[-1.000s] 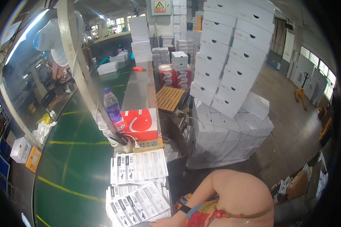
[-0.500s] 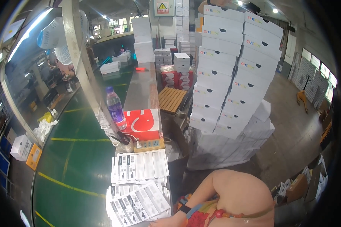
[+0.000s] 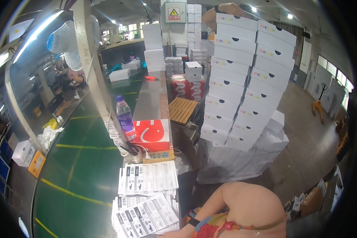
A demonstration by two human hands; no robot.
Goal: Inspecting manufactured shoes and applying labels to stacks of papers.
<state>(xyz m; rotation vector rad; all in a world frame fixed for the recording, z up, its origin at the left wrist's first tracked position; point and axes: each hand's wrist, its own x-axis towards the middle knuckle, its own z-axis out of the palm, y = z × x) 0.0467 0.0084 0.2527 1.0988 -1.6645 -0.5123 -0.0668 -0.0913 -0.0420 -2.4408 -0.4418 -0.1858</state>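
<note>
My right arm bends in from the lower right, with a black band [image 3: 193, 221] on its wrist. Only part of my right hand [image 3: 168, 235] shows at the lower edge, by the corner of a stack of white label sheets [image 3: 146, 216] printed with barcodes and small shoe pictures. Its fingers are mostly cut off, so I cannot make out a grip. A second stack of label sheets [image 3: 148, 178] lies just beyond, and the top sheets of the near stack sit askew. Patterned cloth [image 3: 210, 230] with a red flower shows beside my arm. My left hand is outside the picture.
Tall columns of white shoe boxes [image 3: 230, 79] stand ahead right; another person's hand [image 3: 228, 8] rests on top. A red box [image 3: 150, 135], a purple-capped bottle [image 3: 125, 119] and a power strip [image 3: 158, 155] lie beyond the sheets. Left runs a green belt [image 3: 83, 170] beside a post [image 3: 92, 67].
The view has tilted up slightly, so things sit lower in it. More of the other person's hand shows on the box stack. My right hand stays by the sheets.
</note>
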